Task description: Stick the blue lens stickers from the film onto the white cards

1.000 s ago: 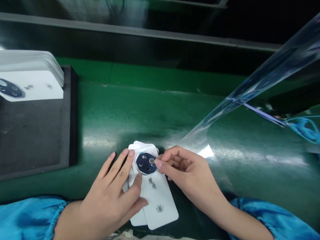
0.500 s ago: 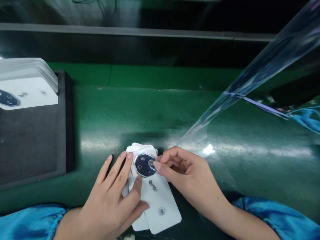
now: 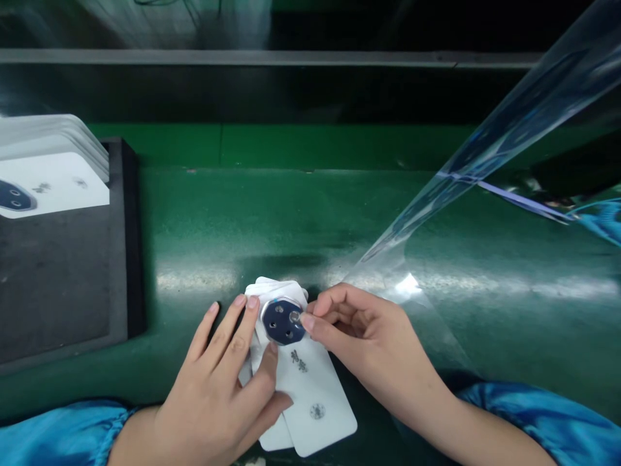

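Note:
Several white phone back covers (image 3: 323, 382) lie stacked and slightly fanned in front of me. The top one carries a dark blue octagonal camera plate (image 3: 281, 333) with small round holes. Spread over the stack's left side, my left hand (image 3: 230, 375) steadies it, fingertips beside the plate's left edge. My right hand (image 3: 361, 336) is closed in a pinch at the plate's right edge. A small clear round piece (image 3: 294, 316) sits at its thumb and index tips, over one of the holes; I cannot tell whether it touches the plate.
On the left, a black foam tray (image 3: 53, 272) holds a stack of similar white covers (image 3: 63, 178). Clear plastic film (image 3: 436, 194) slopes down from the upper right to the green table (image 3: 272, 213). A blue coiled cord (image 3: 604, 220) lies at the far right.
The view has shifted very slightly. Both hands keep almost the same place on the stack, with the right pinch still at the clear round piece.

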Tool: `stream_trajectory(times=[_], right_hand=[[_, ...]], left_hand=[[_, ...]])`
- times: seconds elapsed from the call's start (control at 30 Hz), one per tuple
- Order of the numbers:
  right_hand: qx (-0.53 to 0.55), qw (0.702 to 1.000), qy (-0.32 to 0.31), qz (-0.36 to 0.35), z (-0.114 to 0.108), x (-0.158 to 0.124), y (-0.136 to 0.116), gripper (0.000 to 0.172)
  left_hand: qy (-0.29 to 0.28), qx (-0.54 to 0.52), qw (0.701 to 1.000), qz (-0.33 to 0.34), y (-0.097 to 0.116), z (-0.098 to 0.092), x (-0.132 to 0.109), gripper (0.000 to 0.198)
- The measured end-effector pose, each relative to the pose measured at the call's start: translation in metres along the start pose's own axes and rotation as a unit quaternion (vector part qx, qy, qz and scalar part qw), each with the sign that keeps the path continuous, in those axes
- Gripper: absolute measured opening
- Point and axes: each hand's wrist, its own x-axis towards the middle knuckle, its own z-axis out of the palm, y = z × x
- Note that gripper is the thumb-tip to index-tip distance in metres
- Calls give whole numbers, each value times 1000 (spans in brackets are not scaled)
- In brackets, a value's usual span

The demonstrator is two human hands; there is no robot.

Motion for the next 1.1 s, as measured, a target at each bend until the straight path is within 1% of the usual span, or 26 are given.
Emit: stream_trajectory(times=[0.53,0.87,1.1], right_hand=[[-9,1000,4,-4,2,-1,2,15],[-41,999,-1,-10,0,-1,2,14],[-42,999,4,-11,0,-2,3,13]], left_hand=[[-12,-1,1000,9,-1,-1,1,34],[-4,-5,1000,5,-1,0,1,34],[-6,-4,1000,3,-1,-1,0,33]])
